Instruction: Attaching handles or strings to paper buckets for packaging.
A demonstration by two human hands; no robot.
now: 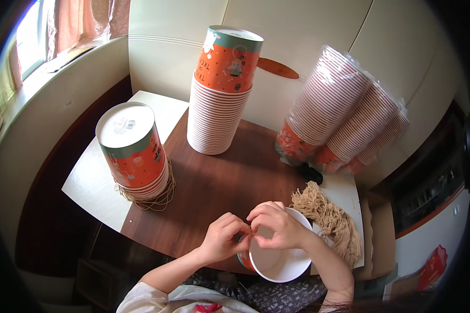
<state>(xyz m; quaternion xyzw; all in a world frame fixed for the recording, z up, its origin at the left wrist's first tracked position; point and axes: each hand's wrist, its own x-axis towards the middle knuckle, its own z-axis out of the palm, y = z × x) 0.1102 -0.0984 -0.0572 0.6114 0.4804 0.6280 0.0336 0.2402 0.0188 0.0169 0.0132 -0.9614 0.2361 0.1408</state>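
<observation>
My left hand [225,238] and my right hand [278,227] meet at the left rim of a white-lined paper bucket [283,267]. The bucket tilts with its mouth toward me at the table's near edge, above my lap. Thumb and fingers of both hands are pinched together, fingertips nearly touching. Whatever lies between them is too small to make out. A sliver of orange print shows on the bucket's outer left side. Right beside the bucket, a bundle of tan cords [326,221] spreads over the table's right end.
On the brown and white table [209,193], a tall stack of upturned orange buckets [222,104] stands at the back. A shorter stack [133,151] is at left, with loose cord loops [162,197] around its base. Plastic-wrapped bucket stacks [331,99] lean at right near a black item [310,173].
</observation>
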